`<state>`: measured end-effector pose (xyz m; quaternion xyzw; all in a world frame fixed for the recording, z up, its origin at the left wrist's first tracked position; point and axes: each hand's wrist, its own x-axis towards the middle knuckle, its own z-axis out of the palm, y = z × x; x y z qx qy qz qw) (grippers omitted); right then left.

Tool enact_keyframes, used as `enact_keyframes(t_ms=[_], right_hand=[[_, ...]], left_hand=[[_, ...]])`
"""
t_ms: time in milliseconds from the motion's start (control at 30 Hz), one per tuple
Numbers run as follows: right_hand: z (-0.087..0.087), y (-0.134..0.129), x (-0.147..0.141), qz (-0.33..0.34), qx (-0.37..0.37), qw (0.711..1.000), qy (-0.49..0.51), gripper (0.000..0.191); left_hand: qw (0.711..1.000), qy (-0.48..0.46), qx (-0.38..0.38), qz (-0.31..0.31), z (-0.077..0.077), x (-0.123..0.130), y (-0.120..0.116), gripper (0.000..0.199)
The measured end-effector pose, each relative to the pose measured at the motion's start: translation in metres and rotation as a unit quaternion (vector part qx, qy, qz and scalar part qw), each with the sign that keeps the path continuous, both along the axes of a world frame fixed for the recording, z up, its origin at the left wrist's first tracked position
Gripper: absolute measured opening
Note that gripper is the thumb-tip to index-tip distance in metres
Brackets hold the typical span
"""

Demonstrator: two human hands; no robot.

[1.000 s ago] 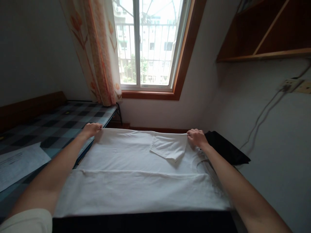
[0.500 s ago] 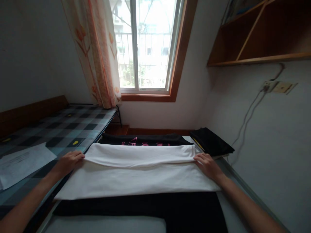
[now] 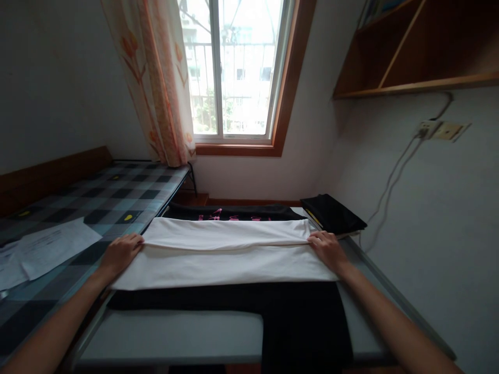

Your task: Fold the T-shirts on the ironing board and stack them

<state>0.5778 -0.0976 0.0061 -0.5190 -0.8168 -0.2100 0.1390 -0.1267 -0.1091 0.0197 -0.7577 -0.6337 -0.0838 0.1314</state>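
A white piece of clothing lies stretched across the table, its far part folded over into a long flat band. My left hand is closed on the left end of that fold. At the right end, my right hand pinches the cloth's edge, fingertips on top. Under the white cloth spreads a black garment, one strip reaching left and a wider part hanging over the near table edge. Beyond the fold, dark fabric with pink lettering shows; whether it belongs to the same garment I cannot tell.
The pale table abuts the wall at right. A black folded item sits at its far right corner. On the left are a checked bed and white papers. Cables hang from a wall socket below a wooden shelf.
The view has tilted down slightly, showing more of the near table edge. Both hands still hold the fold's ends, and the left hand sits slightly further right in the picture.
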Motion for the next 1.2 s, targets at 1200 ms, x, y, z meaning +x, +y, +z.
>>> enact_keyframes(t_ms=[1200], right_hand=[[-0.022, 0.028, -0.172, -0.079, -0.247, 0.963, 0.077, 0.068]], left_hand=[[0.966, -0.093, -0.084, -0.228, -0.047, 0.245, 0.025, 0.055]])
